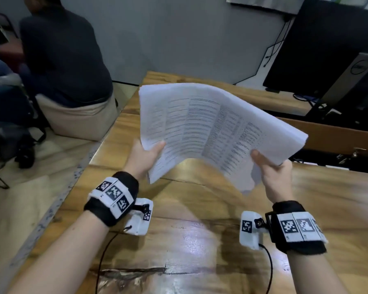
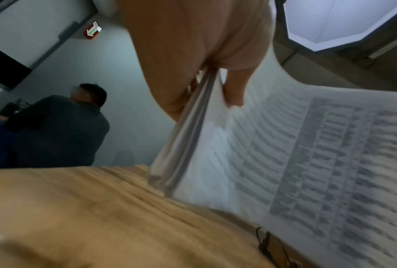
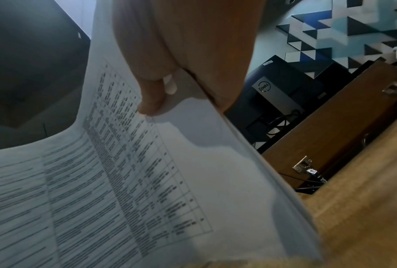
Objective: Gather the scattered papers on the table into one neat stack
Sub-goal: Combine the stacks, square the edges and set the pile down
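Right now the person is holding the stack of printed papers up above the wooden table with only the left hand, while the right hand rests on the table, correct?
Not quite. Both hands hold the stack of printed papers above the wooden table: the left hand grips its near left edge and the right hand grips its near right corner, thumb on top. The head view shows both grips; the right wrist view confirms it.
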